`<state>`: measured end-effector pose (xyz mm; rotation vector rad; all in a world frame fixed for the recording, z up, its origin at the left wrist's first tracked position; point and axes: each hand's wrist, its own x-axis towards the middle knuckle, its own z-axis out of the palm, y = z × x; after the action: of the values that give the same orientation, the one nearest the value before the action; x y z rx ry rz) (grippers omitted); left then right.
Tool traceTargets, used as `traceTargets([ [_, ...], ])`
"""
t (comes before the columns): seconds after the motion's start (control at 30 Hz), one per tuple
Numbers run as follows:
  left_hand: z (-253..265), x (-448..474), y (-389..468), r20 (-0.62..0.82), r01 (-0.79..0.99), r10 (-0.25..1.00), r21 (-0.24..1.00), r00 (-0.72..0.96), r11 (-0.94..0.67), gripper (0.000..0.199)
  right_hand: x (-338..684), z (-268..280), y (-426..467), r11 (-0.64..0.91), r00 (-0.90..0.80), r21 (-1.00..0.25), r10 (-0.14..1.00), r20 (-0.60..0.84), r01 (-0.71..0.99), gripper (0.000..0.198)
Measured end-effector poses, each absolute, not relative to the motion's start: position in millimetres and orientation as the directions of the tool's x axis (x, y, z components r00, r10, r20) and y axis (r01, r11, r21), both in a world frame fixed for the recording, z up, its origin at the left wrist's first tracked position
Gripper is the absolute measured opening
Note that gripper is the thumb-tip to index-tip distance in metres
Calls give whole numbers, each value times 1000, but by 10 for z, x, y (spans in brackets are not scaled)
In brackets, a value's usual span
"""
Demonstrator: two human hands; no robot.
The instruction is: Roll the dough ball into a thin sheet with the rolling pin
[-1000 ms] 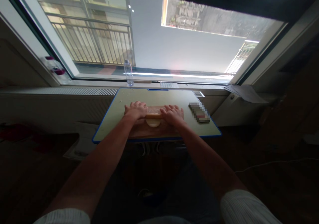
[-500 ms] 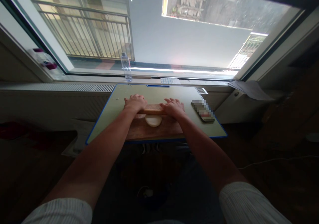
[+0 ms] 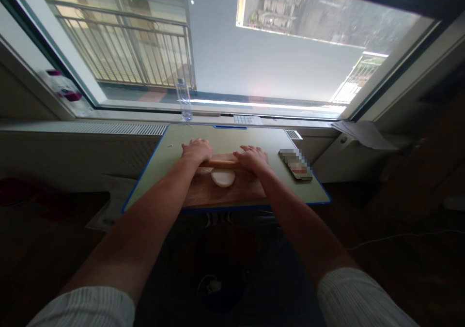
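Note:
A wooden rolling pin [image 3: 223,164] lies crosswise on a brown wooden board [image 3: 227,195]. My left hand [image 3: 198,150] rests over its left end, palm down, fingers stretched beyond it. Over the right end lies my right hand [image 3: 252,157] in the same pose, thumb pointing inward. Parts of both ends are hidden beneath the hands. A round, flat, pale piece of dough [image 3: 223,178] is on the board just on my side of the pin, its far edge under or against it.
The board sits on a small pale-green table [image 3: 152,181] with a blue rim. A phone [image 3: 296,164] lies at the table's right. On the windowsill behind stand a clear bottle [image 3: 184,101] and, farther left, another bottle [image 3: 64,85]. Papers [image 3: 358,133] lie at the right.
The view has shifted very slightly. Hands, rolling pin and dough keep nearly the same places relative to one another.

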<state>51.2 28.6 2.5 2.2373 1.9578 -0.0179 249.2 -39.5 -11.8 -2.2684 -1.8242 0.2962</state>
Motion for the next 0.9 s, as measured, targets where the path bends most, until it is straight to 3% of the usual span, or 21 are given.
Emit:
traceTargets([
  [0.43, 32, 450, 101, -75, 975, 979, 131, 190, -179, 56, 2452, -127, -616, -157, 176, -271, 983, 47, 950, 61],
  [0.9, 12, 378, -253, -21, 974, 981, 130, 191, -187, 54, 2381, -195, -975, -97, 124, -143, 973, 196, 985, 52],
])
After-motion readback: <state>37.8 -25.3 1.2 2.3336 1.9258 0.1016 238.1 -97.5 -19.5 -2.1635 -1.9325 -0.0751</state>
